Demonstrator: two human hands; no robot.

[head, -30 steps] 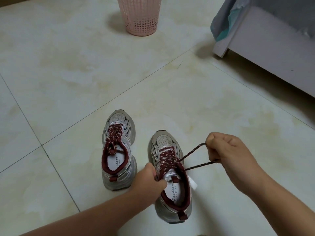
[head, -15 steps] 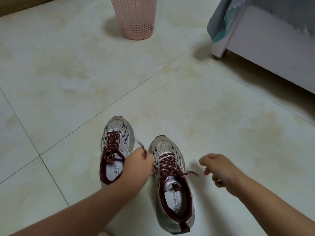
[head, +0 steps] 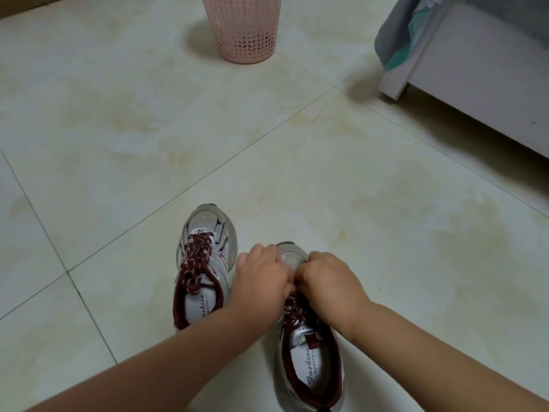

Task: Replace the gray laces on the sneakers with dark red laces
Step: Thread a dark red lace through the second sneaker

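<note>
Two bare hands meet over the laces of the right-hand sneaker [head: 309, 352], which stands on a pale tiled floor [head: 386, 233] near its lower edge. The left hand [head: 261, 281] and the right hand [head: 329, 283] touch knuckle to knuckle above the shoe's lacing, fingers curled inward; they appear to pinch the dark red lace [head: 292, 309], though the fingertips themselves are hidden beneath the hands. Below the hands, red-and-white flecked lacing crosses the tongue. The left-hand sneaker [head: 203, 263] stands just beside it, toe pointing away, its own dark red lace [head: 196, 260] threaded up the front with the ends lying at the collar. A pink perforated basket [head: 243, 31] stands at the floor's far edge, and a white piece of furniture [head: 475, 84] draped with grey-green cloth [head: 398, 40] occupies the far right corner.
</note>
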